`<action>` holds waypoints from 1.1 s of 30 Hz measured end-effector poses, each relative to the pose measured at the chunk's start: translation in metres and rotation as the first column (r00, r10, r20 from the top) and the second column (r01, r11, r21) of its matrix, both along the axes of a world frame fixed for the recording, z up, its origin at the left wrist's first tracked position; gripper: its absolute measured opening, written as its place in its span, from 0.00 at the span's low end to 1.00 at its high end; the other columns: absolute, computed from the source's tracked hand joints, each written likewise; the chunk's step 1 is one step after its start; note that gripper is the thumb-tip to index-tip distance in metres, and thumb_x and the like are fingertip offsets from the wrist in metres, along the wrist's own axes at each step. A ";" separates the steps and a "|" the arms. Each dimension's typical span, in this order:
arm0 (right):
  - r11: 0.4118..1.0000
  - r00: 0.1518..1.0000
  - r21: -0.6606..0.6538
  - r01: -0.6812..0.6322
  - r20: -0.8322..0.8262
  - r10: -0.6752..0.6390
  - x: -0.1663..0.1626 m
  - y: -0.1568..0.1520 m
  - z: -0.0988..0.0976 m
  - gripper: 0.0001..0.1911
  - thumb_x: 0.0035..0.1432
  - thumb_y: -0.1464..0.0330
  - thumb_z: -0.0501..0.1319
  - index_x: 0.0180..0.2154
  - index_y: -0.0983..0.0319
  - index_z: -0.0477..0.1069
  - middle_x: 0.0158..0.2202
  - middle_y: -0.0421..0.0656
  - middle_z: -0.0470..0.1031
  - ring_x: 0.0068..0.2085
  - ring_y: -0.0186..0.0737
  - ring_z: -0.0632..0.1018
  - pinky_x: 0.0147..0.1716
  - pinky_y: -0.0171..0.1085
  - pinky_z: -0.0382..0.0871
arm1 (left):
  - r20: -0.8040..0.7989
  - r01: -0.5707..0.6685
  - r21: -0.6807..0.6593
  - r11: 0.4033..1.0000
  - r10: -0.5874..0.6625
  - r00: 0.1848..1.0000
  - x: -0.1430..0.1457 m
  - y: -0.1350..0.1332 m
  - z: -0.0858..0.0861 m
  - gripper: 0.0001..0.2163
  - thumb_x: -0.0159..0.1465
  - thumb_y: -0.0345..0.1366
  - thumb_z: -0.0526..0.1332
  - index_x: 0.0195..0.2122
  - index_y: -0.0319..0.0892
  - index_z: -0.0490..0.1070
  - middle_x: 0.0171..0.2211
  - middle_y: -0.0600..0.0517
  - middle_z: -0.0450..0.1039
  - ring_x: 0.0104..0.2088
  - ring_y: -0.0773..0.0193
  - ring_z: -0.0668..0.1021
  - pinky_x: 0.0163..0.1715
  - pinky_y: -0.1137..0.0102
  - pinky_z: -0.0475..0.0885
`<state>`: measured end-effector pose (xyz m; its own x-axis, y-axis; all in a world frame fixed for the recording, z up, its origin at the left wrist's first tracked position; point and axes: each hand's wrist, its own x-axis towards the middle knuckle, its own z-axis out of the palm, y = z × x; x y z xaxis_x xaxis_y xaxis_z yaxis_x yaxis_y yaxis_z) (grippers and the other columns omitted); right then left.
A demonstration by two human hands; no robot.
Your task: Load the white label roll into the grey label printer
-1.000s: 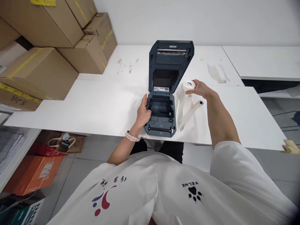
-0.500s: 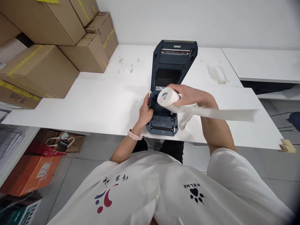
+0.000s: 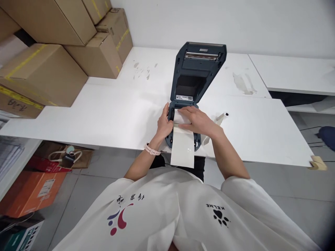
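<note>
Several cardboard boxes [image 3: 52, 66] are stacked on the left end of the white bench [image 3: 104, 111]. Near the bench's front edge sits a dark printer [image 3: 195, 75] with its lid tipped up and back. A paper roll [image 3: 180, 118] lies in the printer's open bay, and its loose strip [image 3: 182, 148] runs forward over the front and hangs past the bench edge. The right hand [image 3: 197, 120] lies flat, fingers spread, pressing on top of the roll. The left hand [image 3: 164, 123] cups the printer's left side wall, thumb at the bay's edge, just beside the roll. A small empty core [image 3: 221, 116] lies on the bench right of the printer.
</note>
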<state>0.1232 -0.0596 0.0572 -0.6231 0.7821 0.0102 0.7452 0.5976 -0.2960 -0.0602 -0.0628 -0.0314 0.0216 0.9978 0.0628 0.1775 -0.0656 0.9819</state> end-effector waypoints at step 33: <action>0.917 0.451 -0.169 0.361 -0.829 -0.331 0.052 0.086 0.072 0.34 0.72 0.50 0.29 0.74 0.50 0.38 0.77 0.33 0.48 0.76 0.33 0.54 0.71 0.41 0.56 | 0.143 0.076 -0.151 0.986 -0.055 0.988 0.000 -0.095 0.011 0.40 0.64 0.53 0.66 0.73 0.63 0.46 0.78 0.57 0.43 0.76 0.49 0.53 0.69 0.55 0.67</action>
<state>0.1750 0.0265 0.1292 0.0097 0.9210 0.3895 0.3101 0.3675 -0.8768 -0.0597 -0.1573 -0.0201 0.0893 0.9923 -0.0860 0.0400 0.0827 0.9958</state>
